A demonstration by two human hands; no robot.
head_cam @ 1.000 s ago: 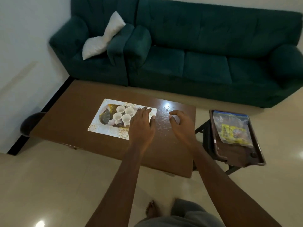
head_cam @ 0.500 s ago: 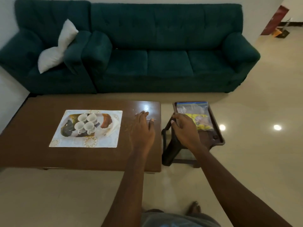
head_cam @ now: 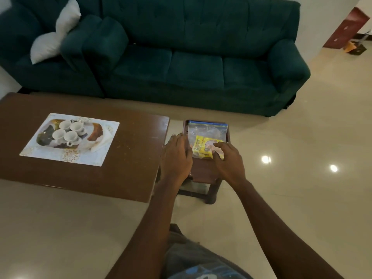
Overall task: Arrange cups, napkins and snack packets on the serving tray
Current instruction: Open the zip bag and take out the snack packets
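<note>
The right hand (head_cam: pixel 227 160) rests bent fingers on the bagged snack packet (head_cam: pixel 201 147) on the small table (head_cam: pixel 203 174), grip unclear, left hand (head_cam: pixel 177 156) flat alongside; pinch both edges, carry level to the serving tray (head_cam: pixel 80 159).

The right part of the bench (head_cam: pixel 136 152) is bare wood, with room to pass. On its left side the tray (head_cam: pixel 34 153) holds four cups (head_cam: pixel 71 135) packed close. A thin gap parts the bench from the stool (head_cam: pixel 203 174). The bag (head_cam: pixel 207 130), the left grip (head_cam: pixel 176 156) and the right grip (head_cam: pixel 228 161) fill the stool top. The sofa (head_cam: pixel 197 77) blocks the back.
</note>
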